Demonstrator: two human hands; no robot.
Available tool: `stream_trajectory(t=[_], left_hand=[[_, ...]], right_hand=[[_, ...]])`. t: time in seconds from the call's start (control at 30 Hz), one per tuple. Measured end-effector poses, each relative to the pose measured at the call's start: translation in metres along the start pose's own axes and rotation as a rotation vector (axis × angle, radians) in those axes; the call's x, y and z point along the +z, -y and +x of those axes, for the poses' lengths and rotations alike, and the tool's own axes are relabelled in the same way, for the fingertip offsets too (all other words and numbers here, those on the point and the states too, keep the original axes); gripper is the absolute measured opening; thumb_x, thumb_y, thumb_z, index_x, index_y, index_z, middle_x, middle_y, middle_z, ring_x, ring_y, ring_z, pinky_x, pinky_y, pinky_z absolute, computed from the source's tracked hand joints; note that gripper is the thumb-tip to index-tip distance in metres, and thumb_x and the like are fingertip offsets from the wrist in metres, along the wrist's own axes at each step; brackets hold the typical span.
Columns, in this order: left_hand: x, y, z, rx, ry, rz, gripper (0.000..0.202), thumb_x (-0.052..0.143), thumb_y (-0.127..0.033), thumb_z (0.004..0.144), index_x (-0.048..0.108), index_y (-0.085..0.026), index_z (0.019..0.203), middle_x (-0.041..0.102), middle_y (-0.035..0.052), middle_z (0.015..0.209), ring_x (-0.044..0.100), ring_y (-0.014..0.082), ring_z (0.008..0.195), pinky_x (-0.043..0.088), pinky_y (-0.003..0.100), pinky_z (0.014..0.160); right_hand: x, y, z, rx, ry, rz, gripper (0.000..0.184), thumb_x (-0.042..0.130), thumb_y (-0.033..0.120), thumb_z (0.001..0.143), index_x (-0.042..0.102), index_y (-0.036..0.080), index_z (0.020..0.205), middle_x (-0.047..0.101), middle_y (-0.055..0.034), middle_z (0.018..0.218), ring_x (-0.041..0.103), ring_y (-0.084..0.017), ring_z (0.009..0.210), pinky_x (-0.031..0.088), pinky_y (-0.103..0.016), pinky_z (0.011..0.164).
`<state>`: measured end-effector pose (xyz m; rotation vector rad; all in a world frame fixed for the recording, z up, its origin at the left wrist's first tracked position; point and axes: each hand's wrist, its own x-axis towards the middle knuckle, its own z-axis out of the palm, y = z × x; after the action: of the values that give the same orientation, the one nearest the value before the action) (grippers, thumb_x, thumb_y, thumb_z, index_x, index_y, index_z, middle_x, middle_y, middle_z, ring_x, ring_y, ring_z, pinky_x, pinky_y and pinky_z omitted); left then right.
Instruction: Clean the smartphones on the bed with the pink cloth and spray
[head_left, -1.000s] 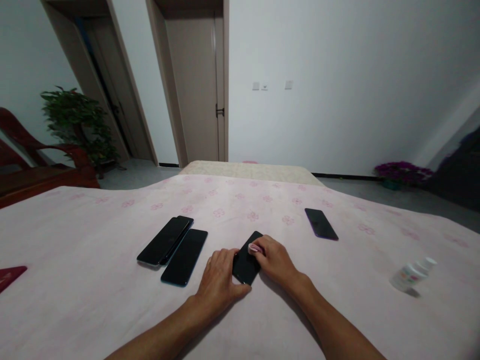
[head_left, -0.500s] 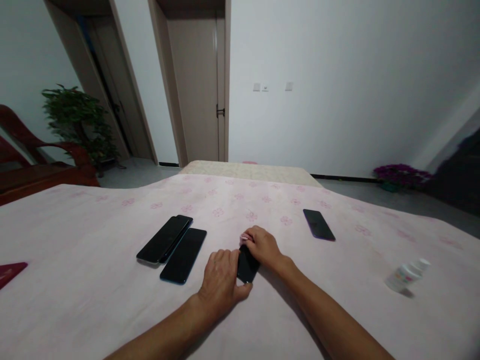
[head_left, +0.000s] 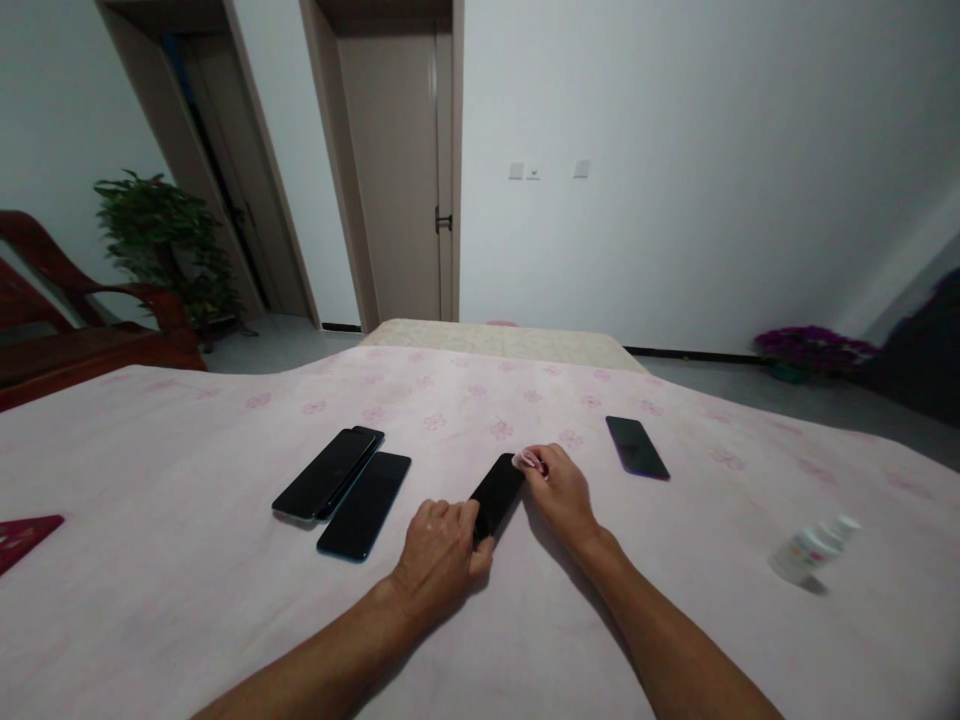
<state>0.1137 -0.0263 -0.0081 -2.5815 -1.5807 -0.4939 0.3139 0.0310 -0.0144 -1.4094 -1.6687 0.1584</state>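
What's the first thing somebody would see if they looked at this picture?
The two bare hands in the middle of the pink flowered tablecloth: the left hand pins the near end of a black phone, and the right hand pinches a small pink wad at its far end. More dark phones lie bunched to the left, a lone phone sits to the right, and a white bottle lies on its side far right.
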Motion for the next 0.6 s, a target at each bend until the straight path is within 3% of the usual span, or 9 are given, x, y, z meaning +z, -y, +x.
stream_trajectory(t=[0.2, 0.4, 0.6], left_hand=[[0.003, 0.013, 0.001, 0.051, -0.069, 0.013, 0.014, 0.054, -0.022, 0.092, 0.068, -0.018, 0.092, 0.073, 0.0054, 0.076, 0.069, 0.0247, 0.075, 0.048, 0.038, 0.074], [0.007, 0.025, 0.001, 0.146, -0.216, 0.03, 0.014, 0.055, -0.019, 0.092, 0.068, -0.018, 0.088, 0.071, 0.0038, 0.071, 0.067, 0.0213, 0.068, 0.048, 0.035, 0.068], [0.008, 0.03, 0.002, 0.173, -0.25, 0.016, 0.015, 0.054, -0.018, 0.093, 0.066, -0.019, 0.084, 0.068, 0.0022, 0.067, 0.066, 0.0213, 0.064, 0.048, 0.035, 0.064]], right_hand=[[0.005, 0.023, -0.011, -0.138, 0.054, 0.163, 0.015, 0.055, 0.027, 0.093, 0.067, 0.022, 0.088, 0.064, -0.003, 0.086, 0.06, -0.018, 0.082, 0.045, -0.029, 0.076], [0.005, 0.012, -0.001, -0.069, -0.089, 0.07, 0.015, 0.055, 0.027, 0.092, 0.066, 0.02, 0.086, 0.061, -0.0036, 0.081, 0.057, -0.018, 0.075, 0.043, -0.03, 0.069], [0.01, 0.035, -0.02, -0.228, 0.027, 0.185, 0.013, 0.057, 0.027, 0.094, 0.065, 0.02, 0.086, 0.062, -0.0028, 0.081, 0.058, -0.017, 0.076, 0.044, -0.028, 0.07]])
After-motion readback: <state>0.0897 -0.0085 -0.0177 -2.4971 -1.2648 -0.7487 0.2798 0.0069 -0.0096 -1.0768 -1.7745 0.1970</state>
